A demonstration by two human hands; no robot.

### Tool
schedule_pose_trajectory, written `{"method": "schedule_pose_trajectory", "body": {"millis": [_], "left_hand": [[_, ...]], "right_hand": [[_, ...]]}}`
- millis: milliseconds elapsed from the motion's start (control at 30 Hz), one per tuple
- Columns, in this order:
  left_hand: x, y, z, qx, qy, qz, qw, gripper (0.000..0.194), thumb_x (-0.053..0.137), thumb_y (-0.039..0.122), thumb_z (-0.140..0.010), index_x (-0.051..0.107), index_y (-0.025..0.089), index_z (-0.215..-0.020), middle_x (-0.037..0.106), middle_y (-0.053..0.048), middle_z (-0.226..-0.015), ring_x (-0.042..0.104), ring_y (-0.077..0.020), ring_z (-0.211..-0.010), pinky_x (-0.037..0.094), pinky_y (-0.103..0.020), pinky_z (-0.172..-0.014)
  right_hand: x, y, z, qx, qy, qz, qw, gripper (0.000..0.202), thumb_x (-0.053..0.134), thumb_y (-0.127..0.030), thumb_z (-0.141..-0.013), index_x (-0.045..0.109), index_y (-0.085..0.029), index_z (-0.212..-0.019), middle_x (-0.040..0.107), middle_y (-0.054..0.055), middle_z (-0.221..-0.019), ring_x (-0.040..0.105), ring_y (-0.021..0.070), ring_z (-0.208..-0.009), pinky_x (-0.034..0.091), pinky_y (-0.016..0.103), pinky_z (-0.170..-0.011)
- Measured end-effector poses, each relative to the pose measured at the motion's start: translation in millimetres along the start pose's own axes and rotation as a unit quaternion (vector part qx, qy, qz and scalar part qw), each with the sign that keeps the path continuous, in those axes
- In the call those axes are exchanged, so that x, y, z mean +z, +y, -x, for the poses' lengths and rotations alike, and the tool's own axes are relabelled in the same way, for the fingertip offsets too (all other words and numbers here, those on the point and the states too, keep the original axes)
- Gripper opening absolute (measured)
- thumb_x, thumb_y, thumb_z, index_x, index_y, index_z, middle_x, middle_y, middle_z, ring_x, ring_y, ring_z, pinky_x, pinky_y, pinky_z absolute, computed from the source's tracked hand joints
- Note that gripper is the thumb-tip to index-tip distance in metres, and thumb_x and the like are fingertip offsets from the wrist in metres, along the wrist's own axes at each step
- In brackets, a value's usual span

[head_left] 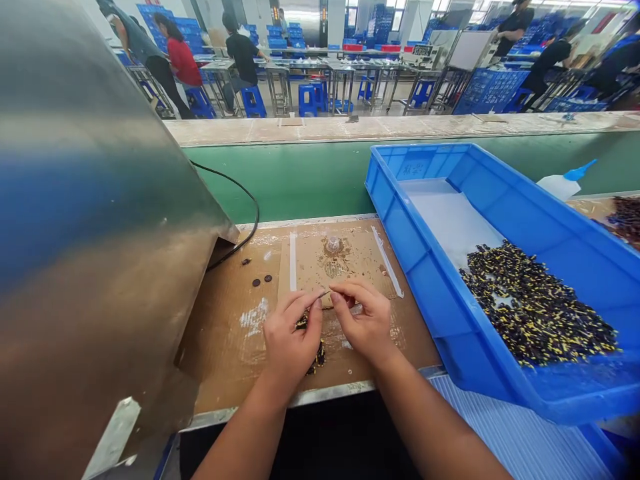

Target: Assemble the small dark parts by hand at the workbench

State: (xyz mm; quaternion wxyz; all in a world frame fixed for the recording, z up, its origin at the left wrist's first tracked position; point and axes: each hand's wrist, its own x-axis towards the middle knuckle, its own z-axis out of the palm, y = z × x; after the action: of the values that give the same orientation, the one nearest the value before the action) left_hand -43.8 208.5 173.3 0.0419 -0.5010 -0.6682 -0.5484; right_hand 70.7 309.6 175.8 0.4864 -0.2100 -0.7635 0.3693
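My left hand (294, 331) and my right hand (364, 319) come close together over the cardboard-covered bench, thumbs and forefingers pinched. Between the fingertips a thin, narrow piece (326, 293) shows, too small to name. Small black parts with yellow tips (319, 360) lie by my left hand, partly covered by it; a few more show between its thumb and fingers, and I cannot tell whether they are held. Beyond my fingers, a cardboard sheet (313, 257) taped at both sides carries a small clear piece (333, 245) amid brown stains.
On the right stands a big blue crate (425, 247) with a heap of black-and-yellow parts (540, 307). A metal housing (100, 233) rises at left, with a black cable (250, 193) behind. Two dark discs (262, 280) lie on the bench. A white bottle (559, 187) stands beyond the crate.
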Motion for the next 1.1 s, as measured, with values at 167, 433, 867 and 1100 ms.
{"method": "schedule_pose_trajectory", "body": {"millis": [167,433,867,1100], "left_hand": [[-0.1,2.5,0.3,0.023,-0.004,-0.005,1.0,0.027,0.064,0.008,-0.091,0.073,0.021,-0.112,0.072,-0.004,-0.104,0.068,-0.0148,-0.095,0.055,-0.029,-0.089],[-2.7,0.4,2.5,0.075,0.0,-0.029,0.997,0.033,0.065,0.004,-0.088,0.071,0.021,-0.116,0.067,-0.006,-0.098,0.065,-0.0165,-0.09,0.056,-0.031,-0.083],[1.3,0.2,6.5,0.131,-0.009,-0.052,0.99,0.039,0.066,0.003,-0.086,0.068,0.021,-0.12,0.067,-0.006,-0.093,0.063,-0.0175,-0.084,0.055,-0.032,-0.078],[2.5,3.5,6.5,0.099,0.001,-0.045,0.994,0.025,0.065,0.009,-0.088,0.071,0.02,-0.109,0.068,-0.005,-0.089,0.064,-0.0154,-0.078,0.056,-0.029,-0.074]], "right_hand": [[-0.1,0.0,2.6,0.001,-0.013,0.0,1.0,0.016,0.067,-0.015,-0.09,0.075,-0.022,-0.102,0.074,0.004,-0.091,0.065,0.0137,-0.077,0.057,0.029,-0.069],[-2.1,0.1,2.0,-0.012,-0.01,0.009,1.0,0.016,0.068,-0.013,-0.088,0.075,-0.024,-0.097,0.073,0.001,-0.085,0.065,0.0133,-0.073,0.057,0.029,-0.069],[-0.2,1.3,1.5,0.006,0.011,0.044,0.999,0.014,0.065,-0.012,-0.084,0.073,-0.023,-0.084,0.072,0.0,-0.076,0.063,0.0137,-0.068,0.054,0.029,-0.066],[2.8,-3.9,3.9,0.06,-0.004,0.057,0.997,0.012,0.063,-0.015,-0.081,0.071,-0.023,-0.078,0.071,-0.001,-0.072,0.062,0.0141,-0.065,0.053,0.028,-0.064]]}}
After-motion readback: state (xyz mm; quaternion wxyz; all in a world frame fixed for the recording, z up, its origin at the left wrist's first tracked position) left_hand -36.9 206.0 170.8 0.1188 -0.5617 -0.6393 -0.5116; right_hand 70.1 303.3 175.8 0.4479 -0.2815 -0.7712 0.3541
